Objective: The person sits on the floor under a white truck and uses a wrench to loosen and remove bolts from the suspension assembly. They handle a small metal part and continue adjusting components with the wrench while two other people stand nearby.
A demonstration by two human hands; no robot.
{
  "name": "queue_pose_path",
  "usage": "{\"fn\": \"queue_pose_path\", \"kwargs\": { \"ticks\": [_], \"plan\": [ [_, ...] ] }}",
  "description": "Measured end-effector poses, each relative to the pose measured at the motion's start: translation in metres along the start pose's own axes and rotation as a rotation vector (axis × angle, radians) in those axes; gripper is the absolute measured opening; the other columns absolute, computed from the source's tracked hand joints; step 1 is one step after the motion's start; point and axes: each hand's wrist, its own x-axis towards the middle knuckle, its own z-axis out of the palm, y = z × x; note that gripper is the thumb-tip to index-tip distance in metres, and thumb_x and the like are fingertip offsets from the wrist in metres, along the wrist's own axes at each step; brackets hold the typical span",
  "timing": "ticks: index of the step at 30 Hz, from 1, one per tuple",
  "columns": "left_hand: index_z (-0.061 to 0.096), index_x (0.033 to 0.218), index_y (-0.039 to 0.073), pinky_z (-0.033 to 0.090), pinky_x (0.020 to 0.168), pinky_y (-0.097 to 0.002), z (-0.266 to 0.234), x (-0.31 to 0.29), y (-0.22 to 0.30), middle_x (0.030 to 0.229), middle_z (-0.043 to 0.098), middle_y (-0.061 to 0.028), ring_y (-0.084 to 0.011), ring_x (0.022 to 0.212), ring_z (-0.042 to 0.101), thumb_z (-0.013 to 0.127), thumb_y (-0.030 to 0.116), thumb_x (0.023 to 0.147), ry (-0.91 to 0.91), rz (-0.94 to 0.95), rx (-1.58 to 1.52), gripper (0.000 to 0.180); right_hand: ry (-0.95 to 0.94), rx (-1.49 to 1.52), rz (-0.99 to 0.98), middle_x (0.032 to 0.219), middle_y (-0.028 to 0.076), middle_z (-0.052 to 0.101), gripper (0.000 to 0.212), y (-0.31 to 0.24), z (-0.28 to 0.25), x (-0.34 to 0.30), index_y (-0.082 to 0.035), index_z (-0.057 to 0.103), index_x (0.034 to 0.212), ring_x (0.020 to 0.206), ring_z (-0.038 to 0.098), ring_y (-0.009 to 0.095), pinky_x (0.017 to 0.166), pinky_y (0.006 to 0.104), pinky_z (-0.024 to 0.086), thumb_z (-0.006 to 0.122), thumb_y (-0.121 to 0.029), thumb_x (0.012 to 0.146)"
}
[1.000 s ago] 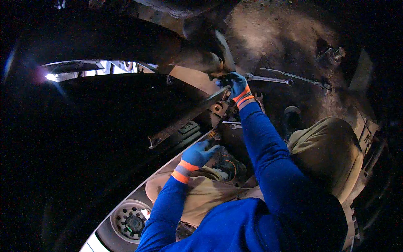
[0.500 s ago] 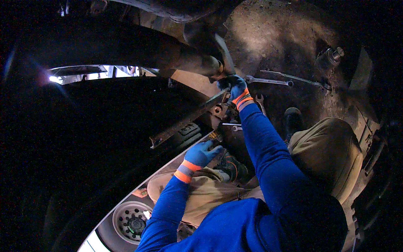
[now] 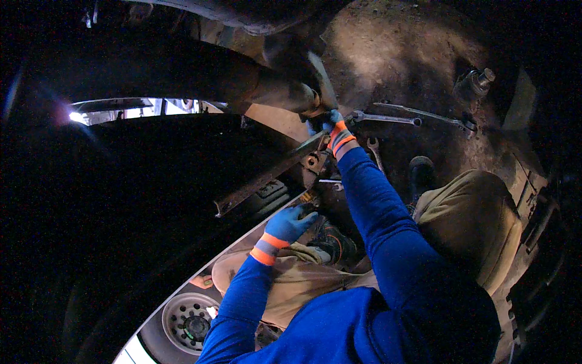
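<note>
Evidently two heights: left hand (image 3: 287, 225) low, right hand (image 3: 337, 128) up by the angled metal bar (image 3: 267, 173).
Left at 6 o'clock, thumb and fingers apart, perhaps rested for balance. Bar slants from 8 to 1 o'clock; right hand at its upper end, fingers mostly hidden, grip can't be told. Long wrench (image 3: 388, 117) beyond, 2 o'clock, likely laid within reach; metal-topped cylinder (image 3: 478, 82) farther along that line.

Brown flr (image 3: 388, 42), patchily lit; brt wht light (image 3: 79, 117) far L; dim all round.

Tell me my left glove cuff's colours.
The cuff is striped orange, grey, orange; it shows best in the head view.
</note>
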Motion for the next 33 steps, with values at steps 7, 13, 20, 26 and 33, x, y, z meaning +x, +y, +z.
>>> {"fn": "queue_pose_path", "kwargs": {
  "ticks": [7, 13, 20, 26, 33],
  "plan": [
    [0.062, 0.095, 0.003, 0.047, 0.069, -0.0403, -0.003, -0.001, 0.003, 0.086, 0.062, -0.0212, -0.037, 0.079, 0.059, 0.056, 0.041, 0.083, 0.0, -0.034, -0.026, 0.041, -0.038, -0.069, -0.047, 0.092, 0.011, 0.063, 0.032, 0.002, 0.009, 0.001, -0.004, 0.056, 0.108, 0.073, 0.06, 0.028, 0.058, 0.0395, 0.049, 0.042, -0.021, 0.086],
    [0.062, 0.097, 0.004, 0.048, 0.068, -0.0396, -0.006, -0.001, 0.003, 0.086, 0.062, -0.0199, -0.0359, 0.078, 0.059, 0.056, 0.036, 0.084, -0.022, 0.042, 0.029, 0.035, -0.287, -0.106, -0.114, 0.094, 0.012, 0.063, 0.031, -0.002, -0.005, 0.012, -0.004, 0.055, 0.109, 0.074, 0.06, 0.029, 0.063, 0.0398, 0.051, 0.044, -0.024, 0.088],
    [0.059, 0.106, 0.008, 0.048, 0.069, -0.0399, -0.011, -0.005, 0.005, 0.093, 0.06, -0.0211, -0.0368, 0.081, 0.058, 0.054, 0.035, 0.087, -0.093, 0.129, 0.184, 0.034, -0.191, -0.001, -0.059, 0.098, 0.013, 0.062, 0.032, -0.011, 0.02, -0.033, -0.004, 0.055, 0.11, 0.079, 0.06, 0.028, 0.067, 0.0371, 0.05, 0.053, -0.021, 0.082],
    [0.059, 0.102, 0.002, 0.046, 0.074, -0.0403, -0.012, 0.0, 0.008, 0.089, 0.061, -0.0218, -0.0378, 0.084, 0.057, 0.053, 0.045, 0.085, -0.149, -0.064, 0.025, 0.047, -0.203, -0.447, -0.296, 0.091, 0.011, 0.063, 0.029, -0.007, -0.014, -0.01, -0.003, 0.056, 0.107, 0.075, 0.059, 0.023, 0.065, 0.0333, 0.049, 0.051, -0.016, 0.081],
    [0.059, 0.1, 0.002, 0.047, 0.071, -0.04, -0.008, -0.003, 0.004, 0.088, 0.061, -0.0196, -0.0362, 0.082, 0.058, 0.054, 0.04, 0.085, -0.088, 0.018, 0.096, 0.041, -0.304, 0.083, -0.183, 0.084, 0.012, 0.062, 0.019, 0.0, -0.02, -0.022, -0.002, 0.057, 0.09, 0.07, 0.058, 0.026, 0.064, 0.0335, 0.05, 0.05, -0.014, 0.078]
  ]
}}
